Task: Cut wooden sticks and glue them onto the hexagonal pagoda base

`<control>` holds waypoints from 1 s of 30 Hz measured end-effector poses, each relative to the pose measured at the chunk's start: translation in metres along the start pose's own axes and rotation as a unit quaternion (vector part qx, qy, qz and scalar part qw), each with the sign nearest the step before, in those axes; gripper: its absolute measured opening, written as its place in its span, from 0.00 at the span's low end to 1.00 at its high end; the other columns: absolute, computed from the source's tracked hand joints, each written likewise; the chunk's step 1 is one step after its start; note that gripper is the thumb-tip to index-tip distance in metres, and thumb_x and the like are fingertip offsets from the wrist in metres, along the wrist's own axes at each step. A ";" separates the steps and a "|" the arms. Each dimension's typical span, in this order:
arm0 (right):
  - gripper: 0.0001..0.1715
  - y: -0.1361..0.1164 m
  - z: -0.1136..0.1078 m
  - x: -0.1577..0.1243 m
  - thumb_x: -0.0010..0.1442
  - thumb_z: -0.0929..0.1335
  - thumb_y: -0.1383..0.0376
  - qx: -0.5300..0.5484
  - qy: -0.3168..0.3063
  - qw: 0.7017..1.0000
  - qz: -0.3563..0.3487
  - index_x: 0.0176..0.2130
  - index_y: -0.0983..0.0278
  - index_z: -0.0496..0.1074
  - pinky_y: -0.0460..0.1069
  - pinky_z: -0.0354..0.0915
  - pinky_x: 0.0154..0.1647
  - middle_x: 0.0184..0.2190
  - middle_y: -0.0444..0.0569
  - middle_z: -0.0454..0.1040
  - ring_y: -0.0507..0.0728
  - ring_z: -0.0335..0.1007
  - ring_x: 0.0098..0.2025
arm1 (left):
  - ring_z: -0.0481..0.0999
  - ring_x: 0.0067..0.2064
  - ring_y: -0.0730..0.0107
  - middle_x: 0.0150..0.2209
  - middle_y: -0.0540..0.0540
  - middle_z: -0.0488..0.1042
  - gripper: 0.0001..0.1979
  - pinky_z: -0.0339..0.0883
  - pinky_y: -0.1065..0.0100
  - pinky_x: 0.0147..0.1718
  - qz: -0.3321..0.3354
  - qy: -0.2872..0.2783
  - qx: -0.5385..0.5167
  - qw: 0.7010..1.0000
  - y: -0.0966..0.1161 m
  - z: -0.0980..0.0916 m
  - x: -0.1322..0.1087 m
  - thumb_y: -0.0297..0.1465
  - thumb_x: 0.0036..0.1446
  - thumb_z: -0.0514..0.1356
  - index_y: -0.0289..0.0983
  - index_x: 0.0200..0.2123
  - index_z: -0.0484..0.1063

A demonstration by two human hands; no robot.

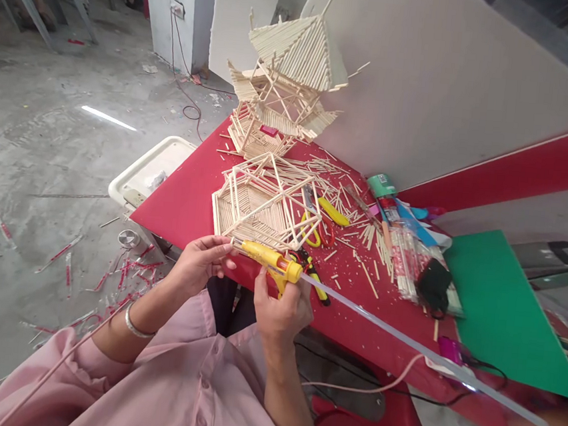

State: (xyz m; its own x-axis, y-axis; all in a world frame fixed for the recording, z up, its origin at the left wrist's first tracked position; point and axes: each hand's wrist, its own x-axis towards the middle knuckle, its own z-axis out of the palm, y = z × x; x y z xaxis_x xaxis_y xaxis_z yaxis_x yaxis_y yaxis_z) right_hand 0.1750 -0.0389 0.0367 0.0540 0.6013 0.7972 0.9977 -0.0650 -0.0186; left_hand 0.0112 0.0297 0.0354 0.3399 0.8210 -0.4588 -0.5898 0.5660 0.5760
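Note:
My right hand (pixel 282 310) is wrapped round the grip of a yellow hot glue gun (pixel 262 254), its nozzle pointing left. A long translucent glue stick (pixel 384 318) runs out of the gun's back end toward the lower right. My left hand (pixel 205 260) is pinched closed right at the nozzle; what it holds is too small to make out. Just beyond the gun, an open frame of thin wooden sticks (pixel 280 192) rests on the red table (pixel 179 203), over a stick-covered base. Behind it stands a tiered stick model (pixel 299 54) with sloped roofs.
Loose sticks (pixel 328 174), a yellow-handled cutter (pixel 333 212), scissors (pixel 311 230) and pliers (pixel 318 283) lie on the table. Stick packets (pixel 405 258) and a green board (pixel 501 301) are on the right. A white chair (pixel 142 169) stands left. Wrappers (pixel 122 271) litter the floor.

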 end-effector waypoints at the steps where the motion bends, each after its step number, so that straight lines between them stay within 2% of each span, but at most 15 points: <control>1: 0.18 0.000 0.000 -0.001 0.59 0.74 0.61 0.001 -0.002 1.000 -0.001 0.45 0.66 0.71 0.48 0.72 0.33 0.34 0.55 0.80 0.59 0.79 0.33 | 0.78 0.23 0.72 0.29 0.43 0.81 0.19 0.67 0.78 0.15 0.000 0.001 0.000 1.000 0.000 0.000 0.000 0.32 0.39 0.77 0.31 0.32 0.76; 5: 0.16 0.001 0.000 -0.004 0.58 0.75 0.61 0.002 0.001 1.000 -0.001 0.44 0.64 0.71 0.49 0.72 0.32 0.34 0.54 0.81 0.59 0.79 0.32 | 0.78 0.23 0.72 0.29 0.43 0.81 0.18 0.66 0.77 0.15 -0.003 0.006 -0.001 1.000 -0.001 -0.001 0.001 0.31 0.39 0.77 0.31 0.32 0.76; 11: 0.18 0.002 0.000 -0.008 0.61 0.73 0.60 0.006 -0.019 1.000 0.015 0.49 0.64 0.70 0.52 0.75 0.41 0.39 0.54 0.82 0.61 0.81 0.38 | 0.78 0.23 0.71 0.29 0.43 0.81 0.19 0.67 0.77 0.15 -0.001 0.006 -0.002 1.000 -0.001 -0.001 0.000 0.31 0.39 0.77 0.31 0.32 0.76; 17: 0.18 0.006 0.003 -0.016 0.61 0.74 0.55 0.029 -0.016 0.999 0.036 0.45 0.64 0.73 0.52 0.75 0.37 0.37 0.56 0.82 0.61 0.81 0.35 | 0.78 0.22 0.72 0.28 0.43 0.81 0.18 0.66 0.77 0.15 -0.003 0.005 -0.004 1.000 0.001 0.000 -0.001 0.30 0.39 0.77 0.31 0.32 0.76; 24: 0.23 0.013 0.000 -0.029 0.60 0.72 0.47 0.079 -0.052 0.987 0.130 0.40 0.65 0.75 0.52 0.72 0.34 0.31 0.55 0.79 0.61 0.78 0.31 | 0.78 0.22 0.72 0.28 0.43 0.81 0.17 0.66 0.77 0.15 0.000 0.005 -0.002 1.000 -0.001 -0.001 0.000 0.30 0.40 0.77 0.31 0.32 0.76; 27: 0.27 0.023 -0.007 -0.031 0.57 0.72 0.42 0.096 -0.051 0.974 0.199 0.33 0.64 0.73 0.50 0.67 0.27 0.22 0.50 0.74 0.56 0.70 0.22 | 0.78 0.23 0.73 0.28 0.45 0.80 0.16 0.66 0.77 0.15 0.002 0.006 0.004 1.000 0.000 -0.001 0.000 0.30 0.40 0.76 0.32 0.31 0.76; 30: 0.31 0.038 -0.018 -0.027 0.53 0.71 0.37 0.097 -0.071 0.952 0.282 0.27 0.61 0.67 0.48 0.63 0.23 0.19 0.44 0.69 0.53 0.62 0.18 | 0.77 0.23 0.73 0.28 0.45 0.80 0.16 0.66 0.78 0.16 0.003 0.003 0.009 1.000 0.000 0.000 -0.001 0.30 0.41 0.76 0.32 0.31 0.76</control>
State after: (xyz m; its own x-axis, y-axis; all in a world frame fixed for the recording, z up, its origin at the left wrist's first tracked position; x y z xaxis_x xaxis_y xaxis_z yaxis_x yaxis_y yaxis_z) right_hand 0.2107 -0.0715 0.0255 0.5741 0.6163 0.5390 0.7969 -0.2695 -0.5407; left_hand 0.0109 0.0293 0.0356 0.3324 0.8240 -0.4588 -0.5790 0.5623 0.5904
